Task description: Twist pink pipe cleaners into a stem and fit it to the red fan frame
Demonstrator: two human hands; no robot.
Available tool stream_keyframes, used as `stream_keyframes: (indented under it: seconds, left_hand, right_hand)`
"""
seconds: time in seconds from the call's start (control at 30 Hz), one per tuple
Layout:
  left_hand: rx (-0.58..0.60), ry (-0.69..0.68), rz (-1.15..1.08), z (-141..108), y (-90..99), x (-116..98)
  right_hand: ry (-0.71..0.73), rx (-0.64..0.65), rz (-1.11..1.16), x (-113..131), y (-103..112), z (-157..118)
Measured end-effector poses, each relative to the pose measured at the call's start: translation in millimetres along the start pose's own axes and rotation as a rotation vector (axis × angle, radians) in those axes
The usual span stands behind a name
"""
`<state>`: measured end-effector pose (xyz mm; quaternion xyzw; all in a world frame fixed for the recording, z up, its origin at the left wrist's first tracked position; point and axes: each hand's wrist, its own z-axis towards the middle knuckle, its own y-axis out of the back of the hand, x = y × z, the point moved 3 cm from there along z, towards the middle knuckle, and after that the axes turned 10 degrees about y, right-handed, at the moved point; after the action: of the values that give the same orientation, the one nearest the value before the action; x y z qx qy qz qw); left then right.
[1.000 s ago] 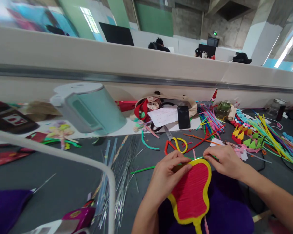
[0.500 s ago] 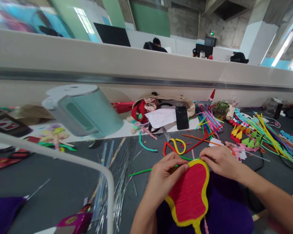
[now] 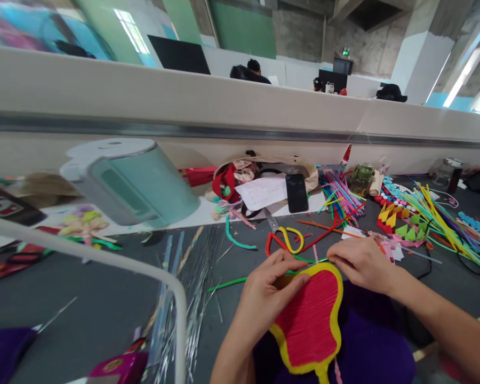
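Observation:
A fan-shaped red piece (image 3: 314, 314) with a fuzzy yellow border (image 3: 336, 325) and a yellow stem stands in front of me, tilted. My left hand (image 3: 270, 290) grips its upper left edge, thumb on the red face and fingers behind. At the top edge, the fingertips of my right hand (image 3: 356, 264) are pinched together around the end of what looks like a thin silvery wire (image 3: 322, 261); the pinch itself is partly hidden. A green pipe cleaner (image 3: 228, 284) runs behind my left hand. Just beyond lie scissors (image 3: 292, 240) with red and yellow handles.
A pale-green kettle (image 3: 144, 181) stands at the back left, with a white curved bar (image 3: 104, 253) nearer me. Silvery wires (image 3: 200, 298) lie left of my hands. A phone (image 3: 297, 193), coloured pipe cleaners (image 3: 444, 218) and a glass jar (image 3: 362, 178) sit farther back.
The view has shifted slightly. Both hands keep nearly the same hold at the top of the red piece, with only a tiny movement of the fingers.

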<state>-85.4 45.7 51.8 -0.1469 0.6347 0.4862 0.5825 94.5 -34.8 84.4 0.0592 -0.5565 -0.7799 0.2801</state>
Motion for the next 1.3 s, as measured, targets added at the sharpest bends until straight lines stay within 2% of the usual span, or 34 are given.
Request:
stream_keyframes:
  seconds: [0.23,0.47,0.67,0.87,1.0,1.13,1.3]
  left_hand:
    - [-0.028,-0.013,0.025,-1.4,0.4,-1.4]
    - [0.007,-0.01,-0.002,-2.3,-0.5,-5.7]
    - [-0.004,-0.021,0.009,-3.1,-0.4,-8.1]
    - [0.02,-0.037,-0.013,-3.9,0.6,-9.8]
    - [0.013,-0.023,-0.037,-3.7,1.5,-11.7]
    - [0.017,-0.002,-0.056,-2.9,1.3,-12.2]
    - [0.019,0.007,-0.051,-3.3,1.0,-12.4]
  right_hand:
    - [0.065,0.0,-0.003,-1.5,4.1,-1.1]
    - [0.097,0.005,-0.005,-3.9,2.7,-3.9]
    - [0.136,-0.055,-0.003,-4.3,1.6,-5.6]
    - [0.131,-0.083,0.064,-3.5,0.5,-4.9]
    - [0.043,-0.051,0.087,-1.7,0.1,-3.7]
    - [-0.012,-0.029,0.051,1.9,-0.6,-3.9]
    - [0.094,-0.036,-0.108,7.4,-4.3,-4.0]
